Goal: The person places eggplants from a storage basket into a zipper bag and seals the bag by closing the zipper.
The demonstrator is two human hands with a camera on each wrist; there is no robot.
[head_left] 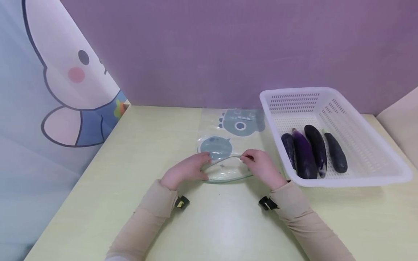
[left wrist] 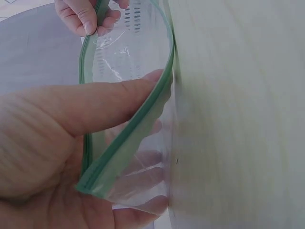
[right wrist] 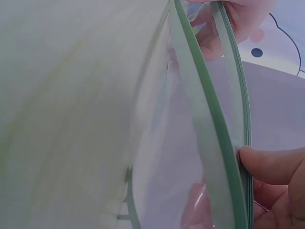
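A clear zip bag [head_left: 248,123] with green-edged lips and blue-grey cartoon prints lies flat on the table, its mouth spread open toward the near side. My left hand [head_left: 187,168] holds the left end of the mouth. In the left wrist view, its thumb lies across the green zip edge [left wrist: 128,129], and the other fingers show through the plastic. On the right end, my right hand [head_left: 262,168] pinches the far lip between thumb and fingers, as the right wrist view shows. A gap separates the two lips between my hands.
To the right stands a white plastic basket [head_left: 362,181] with slotted walls, close beside my right hand. Several dark purple eggplants [head_left: 304,156] lie in its left part. A purple panel [head_left: 228,54] rises behind the pale table [head_left: 130,159], and a cartoon-print curtain [head_left: 23,163] hangs at left.
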